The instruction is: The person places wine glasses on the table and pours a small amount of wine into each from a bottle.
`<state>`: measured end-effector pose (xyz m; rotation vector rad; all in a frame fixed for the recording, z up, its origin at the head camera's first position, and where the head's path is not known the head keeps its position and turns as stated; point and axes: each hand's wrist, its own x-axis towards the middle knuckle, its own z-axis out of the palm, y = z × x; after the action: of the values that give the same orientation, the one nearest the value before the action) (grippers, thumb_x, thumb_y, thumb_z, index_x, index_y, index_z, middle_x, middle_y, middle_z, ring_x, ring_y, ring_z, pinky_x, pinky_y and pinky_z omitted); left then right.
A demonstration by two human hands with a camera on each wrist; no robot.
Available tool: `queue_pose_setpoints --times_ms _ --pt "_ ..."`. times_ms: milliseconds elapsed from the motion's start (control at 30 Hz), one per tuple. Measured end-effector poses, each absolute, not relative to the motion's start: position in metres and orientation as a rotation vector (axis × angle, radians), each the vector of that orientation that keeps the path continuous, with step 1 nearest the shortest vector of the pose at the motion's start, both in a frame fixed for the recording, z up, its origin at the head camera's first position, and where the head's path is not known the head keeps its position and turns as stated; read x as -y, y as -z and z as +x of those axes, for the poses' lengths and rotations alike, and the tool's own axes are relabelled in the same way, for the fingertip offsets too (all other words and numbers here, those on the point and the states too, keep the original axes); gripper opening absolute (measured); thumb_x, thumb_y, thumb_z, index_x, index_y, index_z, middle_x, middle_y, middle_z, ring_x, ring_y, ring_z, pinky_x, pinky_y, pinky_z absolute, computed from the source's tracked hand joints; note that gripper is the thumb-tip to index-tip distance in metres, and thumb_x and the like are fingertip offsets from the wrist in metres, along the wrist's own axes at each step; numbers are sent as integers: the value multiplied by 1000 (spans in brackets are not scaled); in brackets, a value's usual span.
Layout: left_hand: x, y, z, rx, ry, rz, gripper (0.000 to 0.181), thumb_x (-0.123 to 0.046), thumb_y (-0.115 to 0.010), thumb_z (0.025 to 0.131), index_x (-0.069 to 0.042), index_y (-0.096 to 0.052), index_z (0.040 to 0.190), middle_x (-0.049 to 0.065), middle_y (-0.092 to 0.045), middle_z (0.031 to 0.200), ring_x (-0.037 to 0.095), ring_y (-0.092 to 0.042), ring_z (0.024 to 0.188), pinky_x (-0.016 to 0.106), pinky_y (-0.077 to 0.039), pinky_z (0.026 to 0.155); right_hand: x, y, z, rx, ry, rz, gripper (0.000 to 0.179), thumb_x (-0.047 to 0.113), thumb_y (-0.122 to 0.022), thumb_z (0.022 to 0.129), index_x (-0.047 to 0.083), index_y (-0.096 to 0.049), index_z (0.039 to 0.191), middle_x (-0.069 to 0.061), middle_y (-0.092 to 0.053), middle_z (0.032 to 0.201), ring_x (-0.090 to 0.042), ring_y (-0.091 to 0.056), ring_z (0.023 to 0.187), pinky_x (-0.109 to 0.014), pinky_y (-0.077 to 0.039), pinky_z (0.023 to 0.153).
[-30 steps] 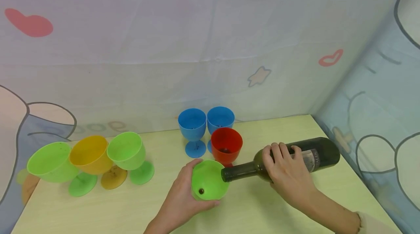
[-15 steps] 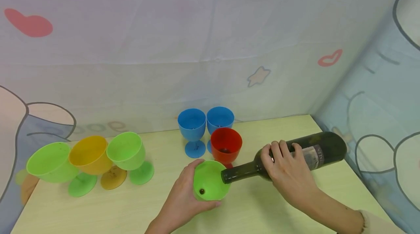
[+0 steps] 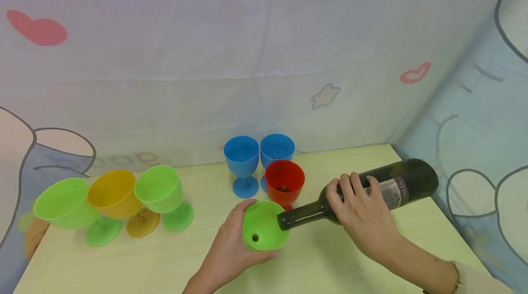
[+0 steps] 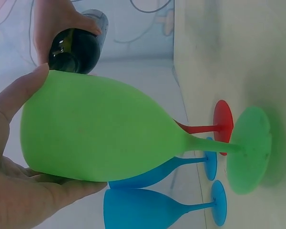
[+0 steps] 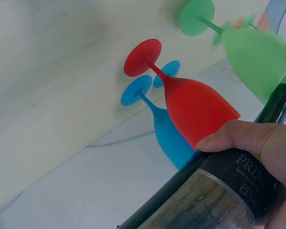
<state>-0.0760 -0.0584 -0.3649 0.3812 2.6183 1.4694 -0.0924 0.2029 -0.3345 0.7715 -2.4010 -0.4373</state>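
Observation:
My left hand (image 3: 231,243) grips the bowl of a green goblet (image 3: 264,220) near its rim, thumb on the near side. One small dark round thing (image 3: 255,238) lies inside that goblet. In the left wrist view the goblet's foot (image 4: 250,150) appears on or just over the table. My right hand (image 3: 363,216) holds a dark wine bottle (image 3: 412,179) around its body, fingers over the label (image 5: 205,200). The bottle is tilted, base higher than mouth, with its neck (image 3: 303,215) at the goblet's right rim. What the bottle contains is hidden.
Just behind the held goblet stands a red goblet (image 3: 284,179) with something dark inside. Two blue goblets (image 3: 242,154) stand beyond it. At the left are two green goblets (image 3: 158,188) and a yellow one (image 3: 112,195). A printed cloth (image 3: 185,56) hangs behind the table (image 3: 165,262).
The bottle's base has risen and shifted slightly right, with my right hand. The green goblet moved a touch right, then stayed nearly still. The dark thing inside shifted very slightly.

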Motion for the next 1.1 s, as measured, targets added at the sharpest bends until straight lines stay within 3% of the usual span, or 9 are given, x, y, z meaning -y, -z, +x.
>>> queue_pose_setpoints --times_ms 1100 --pt "60 376 -77 -2544 -1621 379 89 -34 -85 61 -10 -34 130 3 -51 116 23 -48 105 43 -43 84 -201 325 -94 2400 461 785 60 8 -83 57 -4 -46 103 -27 -51 94 -40 -50 87 -56 -43 73"
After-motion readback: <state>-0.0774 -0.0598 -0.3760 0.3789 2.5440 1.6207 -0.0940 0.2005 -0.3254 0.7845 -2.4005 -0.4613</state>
